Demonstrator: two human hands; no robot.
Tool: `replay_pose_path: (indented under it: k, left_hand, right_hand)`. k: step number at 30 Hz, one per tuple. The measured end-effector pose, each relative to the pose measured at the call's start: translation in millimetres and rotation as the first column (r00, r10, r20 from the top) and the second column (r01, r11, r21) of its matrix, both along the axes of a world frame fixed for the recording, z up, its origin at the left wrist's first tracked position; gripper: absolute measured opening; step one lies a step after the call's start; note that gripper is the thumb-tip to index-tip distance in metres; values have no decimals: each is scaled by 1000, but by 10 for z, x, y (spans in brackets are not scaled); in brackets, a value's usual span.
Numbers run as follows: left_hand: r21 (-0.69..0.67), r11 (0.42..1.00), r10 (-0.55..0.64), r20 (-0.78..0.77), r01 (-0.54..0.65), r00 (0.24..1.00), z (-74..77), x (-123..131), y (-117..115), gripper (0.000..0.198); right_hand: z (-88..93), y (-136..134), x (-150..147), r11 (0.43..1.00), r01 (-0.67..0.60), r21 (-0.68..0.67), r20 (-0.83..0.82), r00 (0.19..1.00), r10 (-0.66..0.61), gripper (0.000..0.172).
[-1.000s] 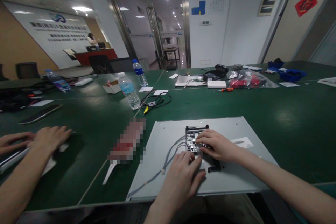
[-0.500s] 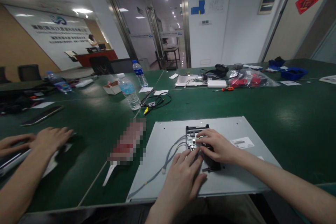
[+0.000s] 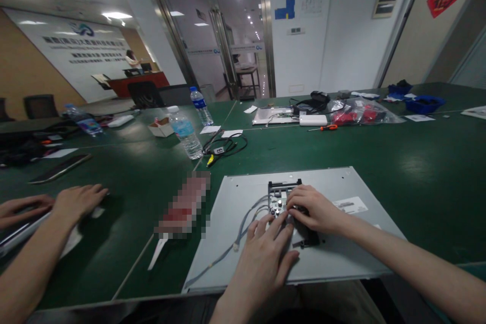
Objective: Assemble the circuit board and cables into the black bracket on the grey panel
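A white metal panel (image 3: 212, 223) lies at the table's near edge, partly over my lap. On its middle sits a black plastic bracket (image 3: 284, 182) with a small circuit board (image 3: 279, 204) inside. Grey cables (image 3: 243, 230) run from the board toward the panel's lower left. My left hand (image 3: 264, 248) rests there with fingers stretched and apart, their tips touching the board's near side. From the right, my right hand (image 3: 313, 207) reaches over the bracket, its fingers curled together at the board. Whatever they pinch is hidden.
A blurred reddish object (image 3: 184, 207) lies left of the panel. Farther off stand a water bottle (image 3: 185, 131) and another bottle (image 3: 201, 106), near a black cable (image 3: 228, 146). An orange screwdriver (image 3: 328, 127) lies beyond the panel. Another person's hand (image 3: 78, 202) works at left.
My right hand's fingers have shifted slightly right and drawn closer together over the bracket. My left hand stays almost in place. The view has moved slightly.
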State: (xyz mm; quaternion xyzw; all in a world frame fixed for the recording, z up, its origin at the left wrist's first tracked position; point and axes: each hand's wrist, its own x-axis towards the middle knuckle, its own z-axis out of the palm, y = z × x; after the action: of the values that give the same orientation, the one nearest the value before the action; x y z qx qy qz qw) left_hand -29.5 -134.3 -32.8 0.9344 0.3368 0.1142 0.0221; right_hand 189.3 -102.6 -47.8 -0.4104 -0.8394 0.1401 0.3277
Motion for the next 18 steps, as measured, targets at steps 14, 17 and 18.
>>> replay_pose_path:
  k: [14, 17, 18]
  left_hand:
    - [-48, 998, -30, 79, 34, 996, -8, -23, 25, 44]
    - [-64, 998, -18, 93, 24, 996, -4, -21, 19, 44]
    - [-64, 998, -16, 97, 23, 995, -5, -20, 18, 45]
  right_hand:
    - [9, -14, -20, 1000, -2, -13, -34, 999, 2, 15]
    - [-2, -21, -29, 999, 2, -39, -53, 999, -4, 16]
    - [-8, -22, -31, 999, 0, -44, -56, 998, -2, 17]
